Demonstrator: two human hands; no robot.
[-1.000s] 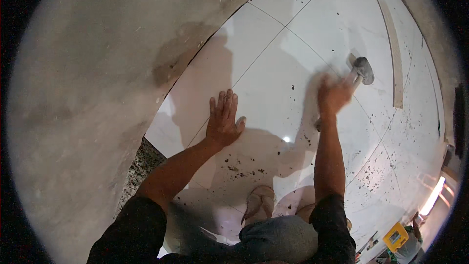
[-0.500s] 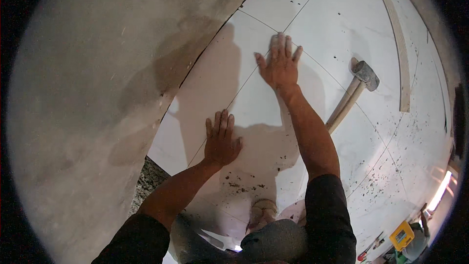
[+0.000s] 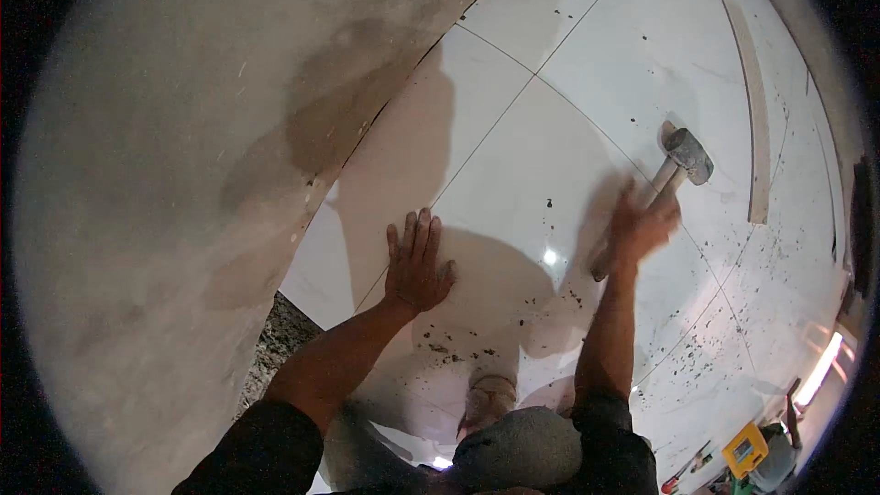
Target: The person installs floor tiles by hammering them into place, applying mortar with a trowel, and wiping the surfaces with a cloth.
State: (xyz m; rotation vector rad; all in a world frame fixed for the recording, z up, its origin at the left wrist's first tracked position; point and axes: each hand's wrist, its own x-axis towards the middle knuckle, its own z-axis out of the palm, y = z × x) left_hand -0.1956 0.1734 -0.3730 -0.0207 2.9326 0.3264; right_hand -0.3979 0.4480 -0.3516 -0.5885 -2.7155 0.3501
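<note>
Mallet with a dark grey blunt head and a pale wooden handle (image 3: 683, 163) is right of centre, over glossy white square floor tiles (image 3: 513, 183), its head pointing away from the person. The right hand (image 3: 644, 225) is at the handle, which shows beyond it at both ends; blur prevents telling whether the fingers are closed around the wood. The left hand (image 3: 419, 266) is spread flat, palm down, on the tiling at a thin dark joint, holding nothing. Dark loose crumbs (image 3: 449, 348) lie scattered near the person's foot (image 3: 490, 403). A long, narrow, beige strip (image 3: 756, 110) lies farther right. A rough grey cement surface (image 3: 165, 174) borders the tiles on the left. A yellow-cased device (image 3: 744, 449) is noted at lower right.
</note>
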